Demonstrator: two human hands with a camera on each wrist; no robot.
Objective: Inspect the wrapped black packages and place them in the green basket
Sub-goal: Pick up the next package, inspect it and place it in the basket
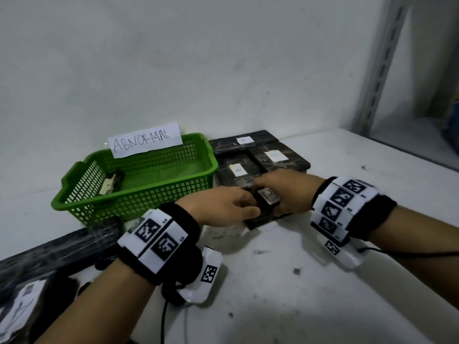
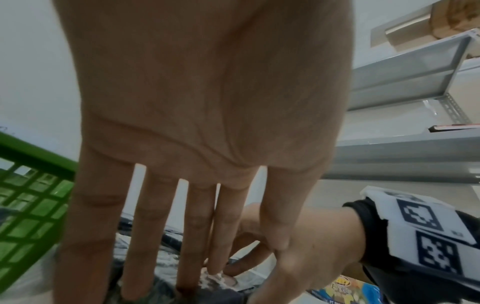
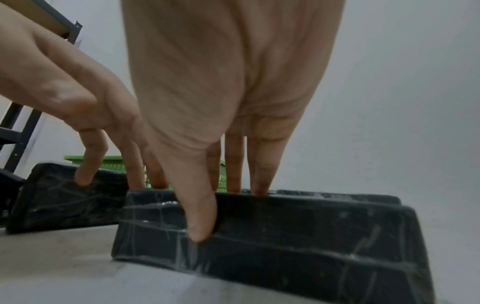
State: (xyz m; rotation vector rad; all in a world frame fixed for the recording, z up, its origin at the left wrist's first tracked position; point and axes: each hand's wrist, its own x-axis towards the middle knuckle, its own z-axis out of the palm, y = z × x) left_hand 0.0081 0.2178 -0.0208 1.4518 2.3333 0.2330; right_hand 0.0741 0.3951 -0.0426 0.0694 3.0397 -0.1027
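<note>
A wrapped black package (image 1: 264, 217) with a small white label lies on the white table just right of the green basket (image 1: 139, 180). My right hand (image 1: 280, 194) grips it: in the right wrist view the thumb (image 3: 201, 222) presses its near side (image 3: 298, 236) and the fingers reach over its far edge. My left hand (image 1: 228, 207) rests straight fingers (image 2: 192, 236) on the package's top at its left end. One labelled package (image 1: 111, 184) lies inside the basket at its left. Three more labelled packages (image 1: 260, 157) lie flat behind my hands.
The basket carries a paper sign reading ABNORMAL (image 1: 145, 142) and stands against the white wall. A long black wrapped object (image 1: 57, 254) with a paper label lies at the lower left. A grey shelf upright (image 1: 382, 65) rises at the right. Bare tabletop (image 1: 298, 281) lies in front.
</note>
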